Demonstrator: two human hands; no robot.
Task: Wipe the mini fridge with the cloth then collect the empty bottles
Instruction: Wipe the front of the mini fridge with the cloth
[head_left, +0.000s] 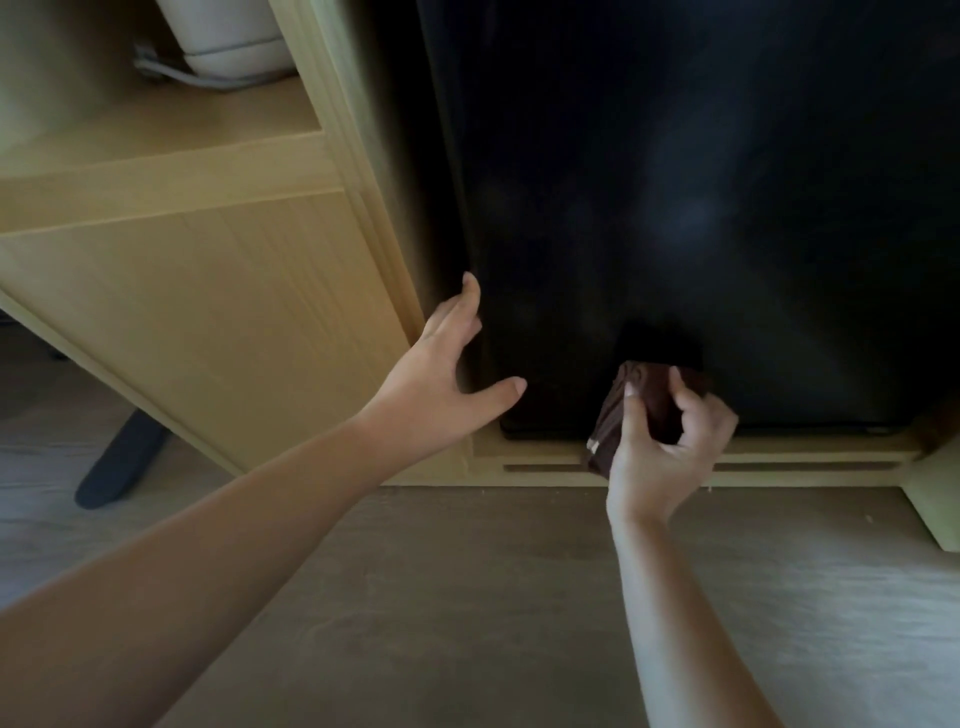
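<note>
The glossy black mini fridge door (675, 182) runs past the top and right edges. The right hand (660, 457) covers part of the folded dark brown cloth (652, 392); its small white tag (593, 445) is unreadable.

Glossy black door, soft brown cloth, pale matt wood.

The cloth (644, 397) pinched in the right hand (670, 452) is dark brown folded fabric, soft and matt (a small white tag (592, 445) shows at its lower edge). Above the grip, the mini fridge door (701, 208) is smooth black with hazy smears. Left of the grip the cabinet (208, 312) is pale matt wood-grain, and below it the floor (493, 597) is matt grey.
</note>
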